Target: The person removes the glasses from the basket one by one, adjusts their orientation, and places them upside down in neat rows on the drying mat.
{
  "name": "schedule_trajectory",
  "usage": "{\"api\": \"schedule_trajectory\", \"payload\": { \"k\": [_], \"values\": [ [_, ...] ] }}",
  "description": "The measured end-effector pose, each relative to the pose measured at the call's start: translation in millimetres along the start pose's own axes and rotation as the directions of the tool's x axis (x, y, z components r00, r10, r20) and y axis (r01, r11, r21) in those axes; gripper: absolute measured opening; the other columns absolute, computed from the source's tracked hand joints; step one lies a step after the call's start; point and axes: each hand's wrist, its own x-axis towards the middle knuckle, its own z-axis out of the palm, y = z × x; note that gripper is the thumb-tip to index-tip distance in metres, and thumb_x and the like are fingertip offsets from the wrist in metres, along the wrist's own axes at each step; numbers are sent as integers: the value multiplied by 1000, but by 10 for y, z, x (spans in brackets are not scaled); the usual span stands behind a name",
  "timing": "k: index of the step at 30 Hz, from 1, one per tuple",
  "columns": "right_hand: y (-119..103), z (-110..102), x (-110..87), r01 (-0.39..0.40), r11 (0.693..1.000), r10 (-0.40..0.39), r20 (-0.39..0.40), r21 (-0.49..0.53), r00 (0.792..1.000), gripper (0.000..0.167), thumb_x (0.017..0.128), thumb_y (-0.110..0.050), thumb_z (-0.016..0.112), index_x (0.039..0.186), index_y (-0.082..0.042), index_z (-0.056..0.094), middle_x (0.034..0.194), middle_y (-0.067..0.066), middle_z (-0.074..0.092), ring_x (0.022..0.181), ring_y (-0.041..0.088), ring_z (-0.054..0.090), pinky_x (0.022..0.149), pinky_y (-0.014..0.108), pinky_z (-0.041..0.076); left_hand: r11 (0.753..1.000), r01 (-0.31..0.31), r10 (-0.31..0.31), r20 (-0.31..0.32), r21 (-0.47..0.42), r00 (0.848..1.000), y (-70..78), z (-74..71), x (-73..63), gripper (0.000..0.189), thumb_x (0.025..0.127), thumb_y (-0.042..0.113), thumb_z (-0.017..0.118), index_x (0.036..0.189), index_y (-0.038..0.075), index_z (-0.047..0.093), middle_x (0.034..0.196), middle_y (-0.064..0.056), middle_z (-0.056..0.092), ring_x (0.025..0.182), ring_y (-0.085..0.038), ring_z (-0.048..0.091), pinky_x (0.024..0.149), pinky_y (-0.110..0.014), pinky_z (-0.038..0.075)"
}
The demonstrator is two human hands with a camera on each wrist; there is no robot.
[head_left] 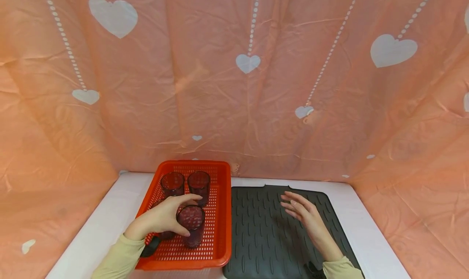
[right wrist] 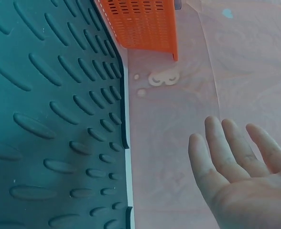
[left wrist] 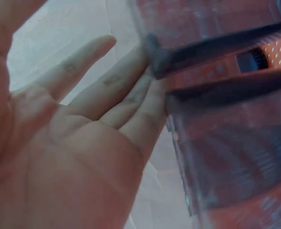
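Note:
Several dark purple, see-through drinking glasses stand in an orange-red plastic basket (head_left: 226, 214) on the left. My left hand (head_left: 163, 216) reaches over the basket's left side, thumb and fingers spread around the rim of the near right glass (head_left: 193, 238). In the left wrist view, the fingers of that hand are nearly straight beside two glasses (left wrist: 236, 157), with a gap at the palm. Behind it stand a back left glass (head_left: 172, 182) and a back right glass (head_left: 199, 181); another is partly hidden under the hand. My right hand (head_left: 305, 216) hovers over a black ridged mat (head_left: 256, 230), fingers loosely extended, holding nothing.
Basket and mat lie side by side on a white table (head_left: 370, 234). An orange sheet with white hearts (head_left: 275, 140) hangs behind and along both sides. The basket's raised walls surround the glasses, which stand close together.

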Motion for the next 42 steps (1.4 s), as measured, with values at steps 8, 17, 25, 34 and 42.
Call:
{"api": "schedule_trajectory", "payload": {
  "k": [8, 17, 25, 34, 42],
  "values": [
    [9, 4, -2, 7, 999, -8, 14, 33, 1000, 45, 104, -20, 43, 140, 7, 39, 136, 25, 47, 120, 31, 53, 97, 39, 45, 999, -42, 42, 2, -31, 999, 29, 78, 61, 81, 67, 14, 87, 137, 8, 45, 123, -9, 59, 106, -28, 58, 84, -37, 52],
    [23, 17, 7, 7, 998, -8, 14, 63, 1000, 46, 104, -21, 43, 140, 7, 38, 137, 31, 42, 120, 32, 53, 96, 39, 46, 1000, 5, -5, -9, 27, 1000, 63, 113, 30, 74, 69, 22, 85, 132, 5, 51, 128, -14, 52, 107, -33, 54, 82, -39, 51],
    [53, 38, 18, 3, 998, -3, 8, 66, 1000, 44, 103, -21, 43, 139, 6, 40, 137, 29, 44, 119, 31, 54, 96, 39, 46, 998, 32, -31, -11, 48, 999, 37, 174, 50, 74, 67, 19, 86, 132, 10, 51, 126, -10, 53, 109, -31, 54, 83, -43, 49],
    [41, 66, 28, -7, 997, 7, 5, 81, 1000, 45, 103, -24, 45, 138, 4, 42, 136, 26, 46, 119, 29, 55, 96, 37, 46, 998, 49, -47, -44, 48, 998, 31, 176, 88, 72, 66, 25, 88, 128, 10, 55, 120, -6, 58, 105, -31, 56, 82, -42, 50],
    [25, 68, 19, -15, 995, 13, 23, 96, 1000, 46, 103, -23, 44, 139, 7, 39, 137, 29, 44, 121, 34, 52, 97, 38, 45, 994, 99, -93, -89, 55, 992, 63, 199, 125, 73, 62, 23, 90, 123, 2, 56, 114, -6, 61, 100, -27, 58, 82, -45, 50]
  ]
}}
